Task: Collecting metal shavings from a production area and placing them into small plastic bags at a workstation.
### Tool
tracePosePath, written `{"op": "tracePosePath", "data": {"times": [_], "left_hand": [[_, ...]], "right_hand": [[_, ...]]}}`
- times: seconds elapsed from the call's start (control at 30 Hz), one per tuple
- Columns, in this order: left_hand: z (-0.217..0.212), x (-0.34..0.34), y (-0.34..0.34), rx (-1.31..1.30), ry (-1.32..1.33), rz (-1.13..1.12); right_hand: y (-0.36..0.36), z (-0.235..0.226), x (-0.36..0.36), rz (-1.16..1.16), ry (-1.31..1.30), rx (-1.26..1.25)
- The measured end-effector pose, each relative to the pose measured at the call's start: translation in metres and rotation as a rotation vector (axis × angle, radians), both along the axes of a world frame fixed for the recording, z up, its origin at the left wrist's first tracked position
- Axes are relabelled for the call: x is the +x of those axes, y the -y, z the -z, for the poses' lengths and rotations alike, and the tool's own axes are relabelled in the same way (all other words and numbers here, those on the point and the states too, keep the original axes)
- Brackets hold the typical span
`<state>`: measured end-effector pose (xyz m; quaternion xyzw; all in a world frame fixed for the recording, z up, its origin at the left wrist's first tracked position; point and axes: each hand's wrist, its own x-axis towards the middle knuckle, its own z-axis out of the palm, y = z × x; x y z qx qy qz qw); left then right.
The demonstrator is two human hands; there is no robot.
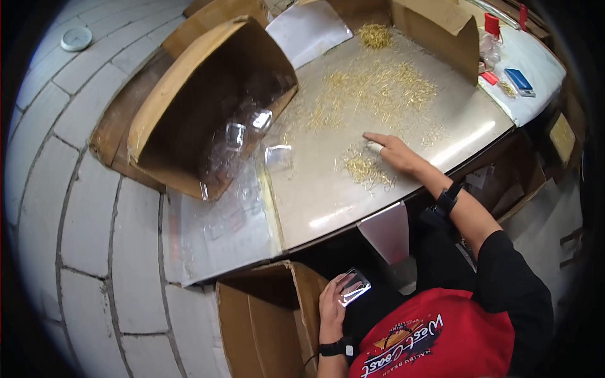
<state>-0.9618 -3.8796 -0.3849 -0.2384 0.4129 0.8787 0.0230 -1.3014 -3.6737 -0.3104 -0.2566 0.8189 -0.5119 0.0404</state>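
My left hand [329, 307], low in front of my body, is closed around a small clear plastic box [355, 288]. Over the tabletop, my right hand [396, 153] reaches in with its index finger stretched out and white tape around one finger. Nothing shows in its grip, though its underside is hidden. Just beside and below it lies a small heap of thin gold-coloured wire pieces [364, 171], too small to name exactly. More gold wire pieces [378, 88] are scattered across the table [321, 195], with a dense clump [374, 36] at the far side.
A tipped cardboard box [208, 82] at left spills clear plastic boxes [235, 135] onto the table. Another open carton [252, 315] stands by my left arm. At far right, a blue-and-white device [519, 82] and a red-capped container [491, 26] sit on a white surface.
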Motion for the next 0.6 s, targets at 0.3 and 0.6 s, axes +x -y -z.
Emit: {"op": "tracePosePath", "data": {"times": [0.3, 0.6], "left_hand": [[0.094, -0.063, -0.076, 0.057, 0.199, 0.309], [0.059, -0.073, -0.092, 0.151, 0.198, 0.462]], "right_hand": [[0.056, 0.024, 0.079, -0.078, -0.580, 0.399], [-0.009, -0.033, 0.141, -0.078, -0.450, 0.291]]}}
